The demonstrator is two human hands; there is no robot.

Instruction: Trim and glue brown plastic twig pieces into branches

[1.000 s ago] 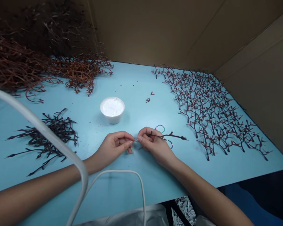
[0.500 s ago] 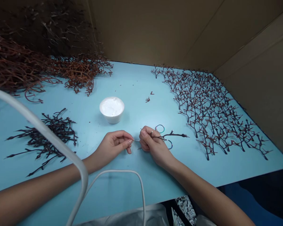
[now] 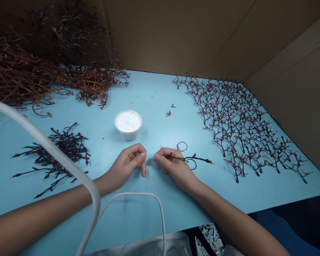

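Observation:
My right hand [image 3: 177, 169] is closed around a thin dark artificial twig [image 3: 197, 158]; its knobbly end sticks out to the right past my knuckles. Thumb and forefinger of that hand pinch toward the left at something too small to tell. Close by on the left, my left hand [image 3: 128, 163] has its thumb pressed to its curled forefinger, and whatever is in that pinch is hidden. The two hands are a small gap apart. Beyond and under my right hand show the shiny ring handles of scissors [image 3: 187, 144]; their blades are covered.
A white cup [image 3: 129, 136] of white paste stands beyond my left hand. Dark twigs [image 3: 58, 153] are heaped at left, reddish-brown stems [image 3: 93, 83] behind. Rows of branched twigs [image 3: 234, 121] cover the right side. A white bent tube [image 3: 89, 185] crosses the foreground.
My hands have drawn slightly apart, the left going left. The thin pale strand seen between them is no longer visible. The right thumb and forefinger now point left, and the twig sits lower.

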